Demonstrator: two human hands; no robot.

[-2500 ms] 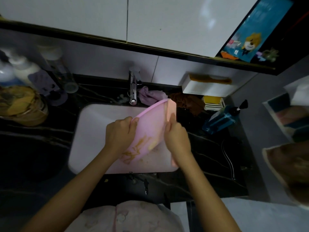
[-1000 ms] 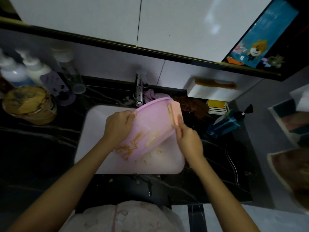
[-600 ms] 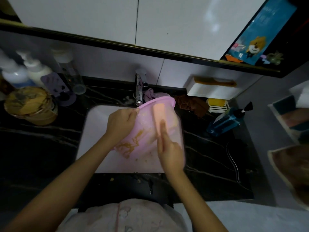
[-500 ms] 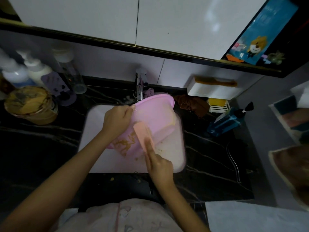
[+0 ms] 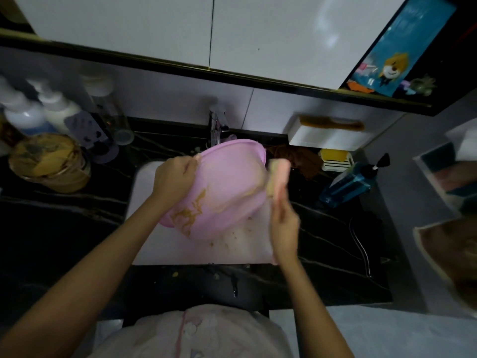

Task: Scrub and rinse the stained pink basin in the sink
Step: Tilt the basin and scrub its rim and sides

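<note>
1. The basin (image 5: 232, 177) is showing pale pink, with ochre-brown smears streaking its lower wall.
2. The sponge (image 5: 278, 174) is looking peach-pink, with one face yellowish.
3. The sink (image 5: 167, 251) is glowing white, with brown flecks dotting its floor.
4. The surface (image 5: 64, 223) is lying black, with pale veins running across it.
5. The pump bottle (image 5: 346, 187) is standing blue under a black nozzle.
6. The cloth (image 5: 307, 161) is sitting rust-brown.

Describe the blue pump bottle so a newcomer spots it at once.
Start at the white sink, then move right over the black marbled counter. The blue pump bottle sits there, just right of a yellow-topped white rack. Its black pump sets it apart: the pump bottles at far left are mostly white.
</note>
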